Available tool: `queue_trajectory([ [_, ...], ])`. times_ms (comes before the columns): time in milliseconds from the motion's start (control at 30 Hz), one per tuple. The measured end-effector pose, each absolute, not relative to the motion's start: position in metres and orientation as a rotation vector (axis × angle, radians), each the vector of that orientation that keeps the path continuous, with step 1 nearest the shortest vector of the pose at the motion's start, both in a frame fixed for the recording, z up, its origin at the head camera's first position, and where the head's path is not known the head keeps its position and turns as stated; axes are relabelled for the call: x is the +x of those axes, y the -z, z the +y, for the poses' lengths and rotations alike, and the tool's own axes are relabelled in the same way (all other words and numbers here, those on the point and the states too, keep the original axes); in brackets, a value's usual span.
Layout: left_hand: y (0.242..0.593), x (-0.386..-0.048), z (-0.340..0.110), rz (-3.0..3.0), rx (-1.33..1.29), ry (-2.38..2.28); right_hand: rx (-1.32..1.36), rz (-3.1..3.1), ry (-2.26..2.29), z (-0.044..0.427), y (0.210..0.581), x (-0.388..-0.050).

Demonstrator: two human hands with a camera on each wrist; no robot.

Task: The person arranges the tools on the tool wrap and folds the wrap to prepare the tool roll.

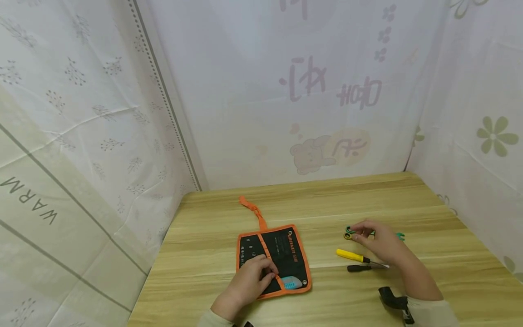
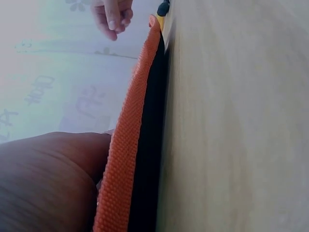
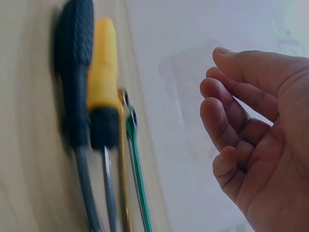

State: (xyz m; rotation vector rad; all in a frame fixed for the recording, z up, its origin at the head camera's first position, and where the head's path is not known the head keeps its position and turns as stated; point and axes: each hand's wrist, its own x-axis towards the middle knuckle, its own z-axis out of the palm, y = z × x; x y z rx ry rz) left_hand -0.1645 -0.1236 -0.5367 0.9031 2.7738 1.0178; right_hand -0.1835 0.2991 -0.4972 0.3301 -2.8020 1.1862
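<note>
In the head view, a black tool pouch with orange trim [image 1: 284,247] lies flat. My left hand [image 1: 247,282] pinches the orange edge of its pocket; a blue-and-grey utility knife [image 1: 292,283] sits in the pocket's right end. The orange trim [image 2: 126,130] runs beside the left hand [image 2: 53,179] in the left wrist view. My right hand [image 1: 382,243] hovers over a green wrench [image 1: 401,236] and a yellowish wrench [image 1: 347,236]. The right wrist view shows the right hand [image 3: 263,125] empty, fingers loosely bent, apart from the green wrench [image 3: 138,174].
A yellow screwdriver [image 1: 349,255] and a black screwdriver [image 1: 358,268] lie on the wooden table [image 1: 327,299], nearer than the wrenches. An orange strap [image 1: 255,211] extends from the pouch's far edge. Printed curtains [image 1: 245,113] surround the table's back and sides.
</note>
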Motion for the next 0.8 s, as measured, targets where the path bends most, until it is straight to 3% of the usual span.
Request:
queue_trajectory([
  [800,0.54,-0.166,-0.126,2.773,0.876,-1.037,0.1,-2.876,-0.969,0.375,0.511,-0.181],
])
